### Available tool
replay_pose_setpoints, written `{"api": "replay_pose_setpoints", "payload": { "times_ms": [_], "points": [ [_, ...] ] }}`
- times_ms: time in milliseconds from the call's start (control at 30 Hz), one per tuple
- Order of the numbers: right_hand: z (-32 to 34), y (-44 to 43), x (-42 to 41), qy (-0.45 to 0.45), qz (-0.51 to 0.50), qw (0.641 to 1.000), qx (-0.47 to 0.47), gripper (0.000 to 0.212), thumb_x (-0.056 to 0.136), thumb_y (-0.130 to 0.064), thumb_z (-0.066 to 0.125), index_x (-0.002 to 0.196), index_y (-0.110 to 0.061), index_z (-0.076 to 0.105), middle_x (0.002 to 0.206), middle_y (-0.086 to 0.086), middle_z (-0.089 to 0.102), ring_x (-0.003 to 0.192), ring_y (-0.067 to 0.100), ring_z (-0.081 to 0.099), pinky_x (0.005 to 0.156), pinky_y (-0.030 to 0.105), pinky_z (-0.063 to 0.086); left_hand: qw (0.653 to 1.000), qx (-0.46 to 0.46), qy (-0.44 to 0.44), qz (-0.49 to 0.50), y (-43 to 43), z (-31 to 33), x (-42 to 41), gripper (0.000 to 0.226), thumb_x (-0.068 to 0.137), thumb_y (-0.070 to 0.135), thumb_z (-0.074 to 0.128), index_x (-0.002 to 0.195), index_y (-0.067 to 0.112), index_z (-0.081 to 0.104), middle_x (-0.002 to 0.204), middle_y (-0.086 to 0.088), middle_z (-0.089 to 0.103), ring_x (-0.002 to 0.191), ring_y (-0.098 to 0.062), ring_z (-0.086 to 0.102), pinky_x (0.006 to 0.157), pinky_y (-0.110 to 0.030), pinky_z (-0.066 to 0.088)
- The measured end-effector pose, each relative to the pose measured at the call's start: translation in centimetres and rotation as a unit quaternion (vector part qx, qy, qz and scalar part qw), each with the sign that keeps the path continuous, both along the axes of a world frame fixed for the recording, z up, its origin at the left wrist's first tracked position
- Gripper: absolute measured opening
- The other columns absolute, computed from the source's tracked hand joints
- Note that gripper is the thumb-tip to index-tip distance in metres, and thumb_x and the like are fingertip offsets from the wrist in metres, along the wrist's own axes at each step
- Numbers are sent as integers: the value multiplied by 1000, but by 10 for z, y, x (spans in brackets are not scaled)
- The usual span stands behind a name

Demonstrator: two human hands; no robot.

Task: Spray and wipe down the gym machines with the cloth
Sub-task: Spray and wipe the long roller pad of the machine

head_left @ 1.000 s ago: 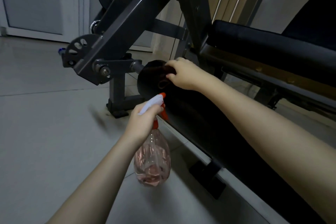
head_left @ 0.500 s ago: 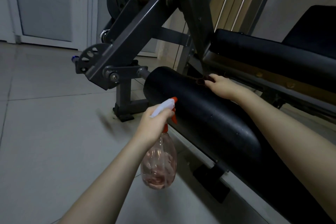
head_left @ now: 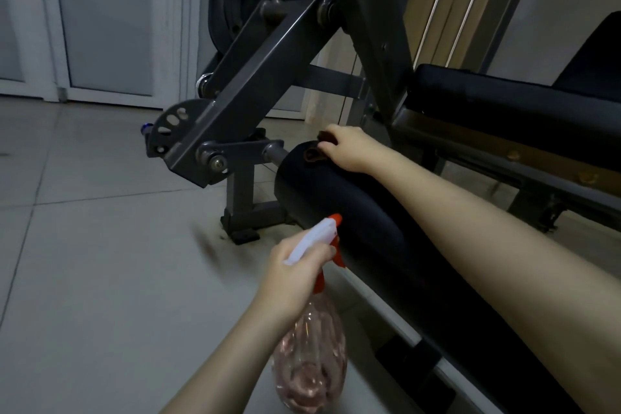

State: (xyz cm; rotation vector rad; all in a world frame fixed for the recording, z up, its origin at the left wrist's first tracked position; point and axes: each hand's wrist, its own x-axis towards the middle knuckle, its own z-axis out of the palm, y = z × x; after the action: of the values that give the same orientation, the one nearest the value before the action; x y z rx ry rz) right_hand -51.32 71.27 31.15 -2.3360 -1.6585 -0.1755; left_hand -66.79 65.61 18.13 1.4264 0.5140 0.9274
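A person's two bare forearms reach out over a pale tiled floor [head_left: 100,262] toward a dark grey steel gym machine frame [head_left: 255,77].

The right hand [head_left: 349,151] rests on top of a long black padded roller [head_left: 336,208] at its far end. Its fingers curl around a small, dark reddish-brown cloth [head_left: 314,154] and press it against the padding. Only a bunched edge of the cloth shows beyond the fingertips.

The left hand [head_left: 295,274], lower and nearer the camera, grips the neck of a clear, pink-tinted plastic spray bottle [head_left: 311,366]. The bottle has a white spray head with an orange nozzle and trigger. The nozzle points up toward the near side of the roller and sits just beside it. The bottle's body hangs below the hand, above the floor.

The roller is mounted on a metal axle at the end of the frame's angled beam. A black disc-shaped weight plate [head_left: 235,0] hangs higher on the frame. A black padded seat cushion [head_left: 504,104] lies to the right. A white-framed door [head_left: 100,27] stands behind, at the left.
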Motion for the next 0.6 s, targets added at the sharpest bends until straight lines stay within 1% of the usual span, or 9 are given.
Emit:
{"api": "replay_pose_setpoints", "payload": {
  "times_ms": [67,167,267,333,367,400,467,533,600],
  "points": [
    [-3,20,-6,-23,11,1000,11,42,99,-31,42,139,-16,40,136,13,46,120,28,47,96,36,41,1000,-2,-5,0,1,-1,1,39,91,10,56,95,48,60,97,22,64,82,16,60,60,0,41],
    [-6,30,-9,-52,28,998,19,43,99,-30,42,139,-15,39,136,13,44,123,29,44,98,36,38,1000,-11,-10,-5,3,-3,1,39,91,9,55,96,47,63,100,21,67,86,17,60,63,-1,42],
    [-3,13,-7,-54,84,995,-3,37,96,-26,49,132,-17,48,130,7,50,119,23,48,95,32,39,1000,-20,-9,-6,3,-4,1,36,91,12,55,107,43,64,94,17,67,77,11,61,60,-2,42],
    [2,-8,-6,-59,120,990,-41,32,93,-23,54,125,-21,55,123,1,56,113,18,51,93,29,41,1000,-19,-6,-8,3,-5,0,36,91,12,54,115,39,63,84,14,64,67,11,58,55,-3,39],
    [4,-20,-6,-61,128,988,-60,31,92,-22,56,123,-23,56,121,-1,57,111,16,53,93,28,42,1000,-22,-6,-12,3,-6,-1,36,92,12,54,115,38,63,83,11,67,68,12,60,53,-3,39],
    [6,-31,-6,-68,132,986,-74,30,91,-23,58,121,-24,58,119,-3,58,110,14,53,94,28,42,999,-26,-8,-18,2,-6,-1,36,92,11,54,116,35,64,86,13,70,78,14,62,52,-3,38],
    [6,-44,-4,-93,134,983,-83,30,90,-23,60,120,-25,58,119,-4,57,111,13,52,98,30,42,999,-30,-14,-32,2,-5,-1,37,91,11,53,123,27,64,100,20,57,96,13,46,52,-3,39],
    [2,-41,-7,-114,130,982,-70,33,90,-25,59,123,-23,57,123,-3,56,115,14,50,101,32,41,999,-30,-12,-32,2,-4,-2,38,91,12,54,124,29,63,106,17,54,98,10,48,54,-4,40],
    [-3,-28,-10,-117,116,985,-44,35,92,-27,56,126,-21,54,126,0,55,117,17,50,100,35,42,999,-26,-12,-23,2,-2,-2,37,91,13,55,119,35,63,106,11,66,84,6,64,54,-3,40]
  ]
}}
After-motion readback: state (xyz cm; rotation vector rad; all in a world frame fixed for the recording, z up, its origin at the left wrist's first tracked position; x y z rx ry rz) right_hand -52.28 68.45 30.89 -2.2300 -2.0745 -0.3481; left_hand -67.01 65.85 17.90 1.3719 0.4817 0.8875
